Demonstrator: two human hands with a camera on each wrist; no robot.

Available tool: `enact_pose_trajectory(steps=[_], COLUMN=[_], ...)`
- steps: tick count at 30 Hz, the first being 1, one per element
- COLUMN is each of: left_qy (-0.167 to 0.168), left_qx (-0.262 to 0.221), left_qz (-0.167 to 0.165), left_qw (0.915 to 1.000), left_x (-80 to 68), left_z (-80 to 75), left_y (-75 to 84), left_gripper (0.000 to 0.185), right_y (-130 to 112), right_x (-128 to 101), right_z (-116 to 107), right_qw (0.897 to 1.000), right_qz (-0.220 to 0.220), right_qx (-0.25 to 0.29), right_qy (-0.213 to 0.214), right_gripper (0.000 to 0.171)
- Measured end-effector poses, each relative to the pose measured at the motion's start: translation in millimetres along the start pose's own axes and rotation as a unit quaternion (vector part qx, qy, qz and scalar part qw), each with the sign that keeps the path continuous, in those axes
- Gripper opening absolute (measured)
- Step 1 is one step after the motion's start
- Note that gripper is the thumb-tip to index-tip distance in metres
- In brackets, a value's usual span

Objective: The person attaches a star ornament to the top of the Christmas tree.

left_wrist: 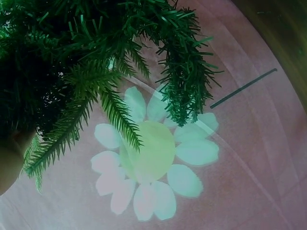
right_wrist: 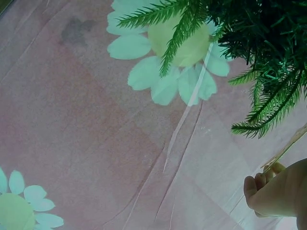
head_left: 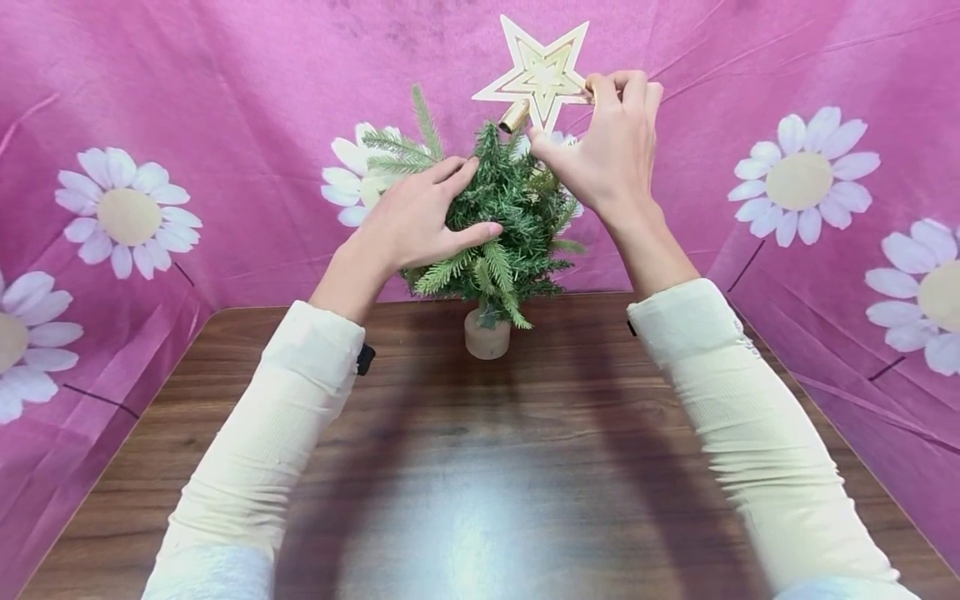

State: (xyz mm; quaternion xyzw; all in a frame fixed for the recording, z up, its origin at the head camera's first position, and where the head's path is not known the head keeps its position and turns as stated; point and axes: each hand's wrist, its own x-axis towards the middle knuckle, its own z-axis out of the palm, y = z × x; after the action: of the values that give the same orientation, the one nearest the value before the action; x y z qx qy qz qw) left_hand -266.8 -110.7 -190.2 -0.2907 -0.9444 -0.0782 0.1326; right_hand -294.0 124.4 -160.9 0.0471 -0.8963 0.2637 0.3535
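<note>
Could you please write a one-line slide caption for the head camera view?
Left hand grips a small artificial tree while right hand holds a star topper above it.

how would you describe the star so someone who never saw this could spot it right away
Start at the small green artificial fir tree at the far edge of the brown wooden table. Just above its tip, the right hand pinches a flat pale-gold five-pointed star with nested outlines and a short gold tube at its base, the only star-shaped object against the pink daisy-print backdrop.

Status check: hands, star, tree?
Left hand grips the small tree, upright on the table. Right hand pinches the star, tilted beside the treetop, not seated. Nothing in the way.
</note>
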Motion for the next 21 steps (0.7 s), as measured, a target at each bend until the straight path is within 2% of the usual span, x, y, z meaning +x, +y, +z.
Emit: enact_pose_trajectory(steps=[16,21], left_qy=[0.014,0.016], left_qx=[0.023,0.051], left_qz=[0.013,0.027], left_qw=[0.9995,0.9982], left_x=[-0.2,0.1], left_z=[0.8,1.8], left_y=[0.4,-0.3], left_gripper=[0.097,0.097], right_y=[-9.7,-10.0], right_x=[1.4,1.5], right_z=[4.6,6.2], right_qw=[1.000,1.000], right_qz=[0.001,-0.001], right_qx=[-0.007,-0.012], right_qy=[0.014,0.015], right_gripper=[0.075,0.075])
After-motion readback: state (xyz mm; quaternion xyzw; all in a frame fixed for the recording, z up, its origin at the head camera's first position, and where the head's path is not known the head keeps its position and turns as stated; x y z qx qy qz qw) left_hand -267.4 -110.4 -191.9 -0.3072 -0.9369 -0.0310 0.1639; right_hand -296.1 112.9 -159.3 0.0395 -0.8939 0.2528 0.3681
